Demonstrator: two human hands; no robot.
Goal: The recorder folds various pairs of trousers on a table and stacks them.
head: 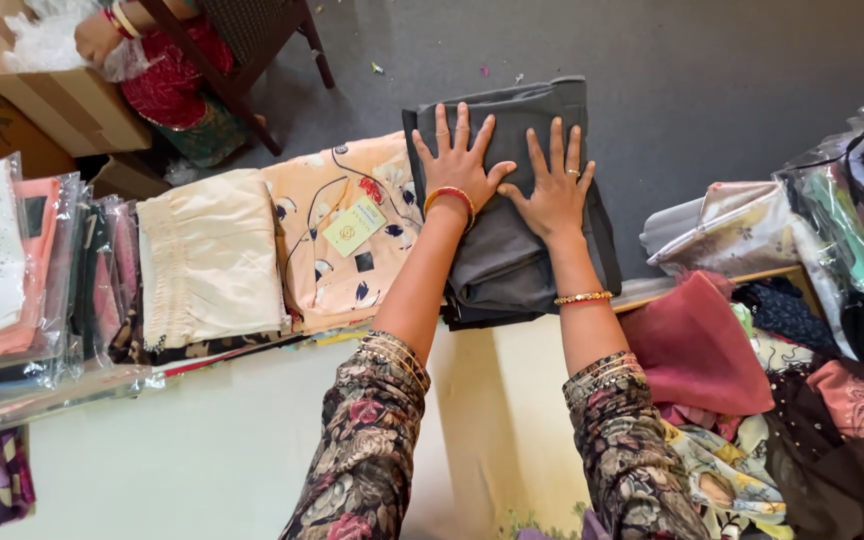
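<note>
I have one view only, from the camera on the person's head. It looks steeply down and forward over the pale table (202,450) to the grey floor (712,90) beyond, close enough that both forearms fill the lower middle.

The pale table (212,450) carries a row of folded clothes: a grey stack (512,250), a peach floral piece (342,230), a cream piece (207,255), bagged garments (22,270), and a loose fabric heap (752,400) at right.
</note>
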